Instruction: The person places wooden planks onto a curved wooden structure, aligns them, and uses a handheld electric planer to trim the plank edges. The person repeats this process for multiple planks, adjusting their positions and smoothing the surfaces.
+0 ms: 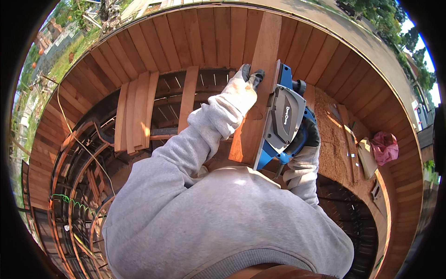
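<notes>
A blue and grey electric hand planer (284, 118) lies along the right side of a long reddish-brown wooden plank (246, 137), its broad side cover facing up. My right hand (310, 133), in a dark glove, is wrapped round the planer's rear handle. Further up the plank, my left hand (251, 76), also gloved, grips the left edge, with a finger on the top face and part of the hand past the edge. The plank's lower end is close to my body; its far end reaches the slatted wall.
A curved wall of upright wooden slats (181, 37) surrounds me. Several loose boards (135, 114) lean at the left, beside open metal framing. Wood shavings (332, 139) cover a surface at the right, near a pink cloth or bag (384, 148). A green coiled cord (69, 200) hangs lower left.
</notes>
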Tool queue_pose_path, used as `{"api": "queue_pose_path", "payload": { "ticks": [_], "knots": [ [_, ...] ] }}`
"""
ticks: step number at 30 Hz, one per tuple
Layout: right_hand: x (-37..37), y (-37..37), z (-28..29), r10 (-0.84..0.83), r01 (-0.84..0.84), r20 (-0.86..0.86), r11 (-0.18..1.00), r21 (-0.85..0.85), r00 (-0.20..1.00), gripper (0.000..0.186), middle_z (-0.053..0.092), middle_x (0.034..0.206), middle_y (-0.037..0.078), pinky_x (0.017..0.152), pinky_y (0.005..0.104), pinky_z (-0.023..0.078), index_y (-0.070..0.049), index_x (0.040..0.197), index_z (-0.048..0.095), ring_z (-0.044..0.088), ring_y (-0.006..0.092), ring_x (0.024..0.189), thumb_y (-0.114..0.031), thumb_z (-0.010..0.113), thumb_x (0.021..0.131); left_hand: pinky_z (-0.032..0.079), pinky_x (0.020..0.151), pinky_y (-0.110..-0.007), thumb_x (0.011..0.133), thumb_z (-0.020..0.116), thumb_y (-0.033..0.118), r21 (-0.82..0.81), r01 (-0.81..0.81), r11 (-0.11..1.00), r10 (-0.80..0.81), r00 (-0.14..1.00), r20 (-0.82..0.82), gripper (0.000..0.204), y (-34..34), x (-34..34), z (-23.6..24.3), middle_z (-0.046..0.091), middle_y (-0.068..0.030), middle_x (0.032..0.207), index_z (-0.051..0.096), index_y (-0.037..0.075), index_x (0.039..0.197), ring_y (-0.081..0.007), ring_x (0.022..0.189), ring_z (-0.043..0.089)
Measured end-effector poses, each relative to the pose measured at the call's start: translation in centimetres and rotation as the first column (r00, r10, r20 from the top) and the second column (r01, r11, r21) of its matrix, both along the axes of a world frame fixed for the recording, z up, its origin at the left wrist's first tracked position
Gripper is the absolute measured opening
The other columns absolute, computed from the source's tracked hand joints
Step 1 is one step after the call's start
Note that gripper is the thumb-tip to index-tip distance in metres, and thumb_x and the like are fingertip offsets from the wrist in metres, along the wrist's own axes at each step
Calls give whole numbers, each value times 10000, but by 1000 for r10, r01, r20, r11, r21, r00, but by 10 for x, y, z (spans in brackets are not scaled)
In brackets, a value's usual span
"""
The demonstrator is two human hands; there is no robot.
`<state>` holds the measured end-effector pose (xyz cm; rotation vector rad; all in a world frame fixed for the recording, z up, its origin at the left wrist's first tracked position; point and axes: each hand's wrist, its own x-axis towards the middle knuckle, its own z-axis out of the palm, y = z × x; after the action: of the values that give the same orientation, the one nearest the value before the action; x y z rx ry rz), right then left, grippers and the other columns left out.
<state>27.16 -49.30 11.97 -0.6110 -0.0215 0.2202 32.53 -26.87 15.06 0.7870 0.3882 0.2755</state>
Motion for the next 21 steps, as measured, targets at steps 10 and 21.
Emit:
{"api": "queue_pose_path", "payload": {
  "ticks": [10,21],
  "knots": [
    [51,-10,64,-73,74,268,997,5,961,408,664,1068,81,728,282,581,-87,1349,556,663,162,886,-244,617,977,554,887,-211,1029,552,128,-144,164,976,-179,979,-100,244,-26,-50,2,654,-122,1161,561,57,1263,-186,1046,649],
    [122,-66,157,-221,312,509,945,-101,832,418,665,1003,67,680,261,560,-89,1346,588,651,138,826,-257,645,968,536,884,-243,983,639,85,57,290,955,-293,955,49,368,-22,-48,-42,654,-139,1189,515,4,1319,-151,1042,641]
  ]
}}
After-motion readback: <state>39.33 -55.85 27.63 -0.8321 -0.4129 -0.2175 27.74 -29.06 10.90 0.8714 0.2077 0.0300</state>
